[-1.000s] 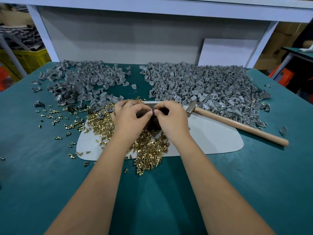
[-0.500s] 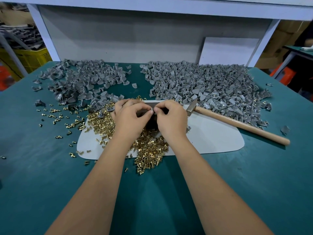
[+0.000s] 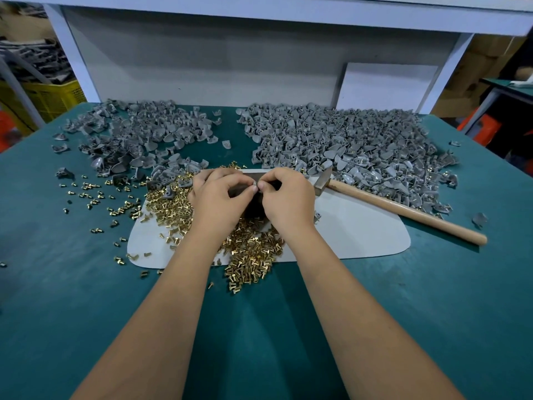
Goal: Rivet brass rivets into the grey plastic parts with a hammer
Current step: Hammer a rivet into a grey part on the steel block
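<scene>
My left hand [image 3: 219,197] and my right hand [image 3: 288,197] meet fingertip to fingertip over a dark metal block [image 3: 253,203], pinching one small grey plastic part [image 3: 255,184] between them. Whether a rivet is in it is hidden by the fingers. A heap of brass rivets [image 3: 248,249] lies under my wrists on a white mat [image 3: 354,226]. The hammer [image 3: 398,206], wooden-handled, lies untouched on the mat to the right of my right hand, its head near my knuckles. Grey plastic parts sit in two piles: a left pile [image 3: 138,137] and a right pile [image 3: 346,142].
The table [image 3: 432,298] has a teal top. Loose rivets [image 3: 95,194] are scattered left of the mat. A white board [image 3: 383,85] leans on the back wall at the right. A yellow crate [image 3: 49,96] stands beyond the left edge.
Both hands stay together over the block with only small finger motion at the grey part. The hammer and the piles have not moved.
</scene>
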The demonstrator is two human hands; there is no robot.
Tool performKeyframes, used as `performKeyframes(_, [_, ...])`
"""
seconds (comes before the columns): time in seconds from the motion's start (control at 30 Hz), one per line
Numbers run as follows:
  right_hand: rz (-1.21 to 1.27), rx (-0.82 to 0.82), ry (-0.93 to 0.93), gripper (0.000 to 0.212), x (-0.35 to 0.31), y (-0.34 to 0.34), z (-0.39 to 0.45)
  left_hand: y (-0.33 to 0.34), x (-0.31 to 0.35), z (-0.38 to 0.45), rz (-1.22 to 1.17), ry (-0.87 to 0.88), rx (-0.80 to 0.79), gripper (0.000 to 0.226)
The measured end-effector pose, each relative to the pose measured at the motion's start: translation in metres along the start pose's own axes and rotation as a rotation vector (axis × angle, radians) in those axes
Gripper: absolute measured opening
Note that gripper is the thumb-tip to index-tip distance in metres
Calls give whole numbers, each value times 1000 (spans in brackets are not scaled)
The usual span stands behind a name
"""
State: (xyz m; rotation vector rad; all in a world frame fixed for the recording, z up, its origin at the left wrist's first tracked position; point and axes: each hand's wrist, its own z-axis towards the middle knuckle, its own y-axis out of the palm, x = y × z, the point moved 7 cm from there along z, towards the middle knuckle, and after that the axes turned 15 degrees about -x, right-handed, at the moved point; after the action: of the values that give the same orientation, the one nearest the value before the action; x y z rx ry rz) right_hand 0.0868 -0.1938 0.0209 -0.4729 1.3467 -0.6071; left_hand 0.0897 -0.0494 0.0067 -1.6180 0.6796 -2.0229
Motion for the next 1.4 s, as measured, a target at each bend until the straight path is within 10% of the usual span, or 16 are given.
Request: performKeyframes(1.4, [97,38,-16,21,6,0,-4,-1,2,-2,109,-51,13,8])
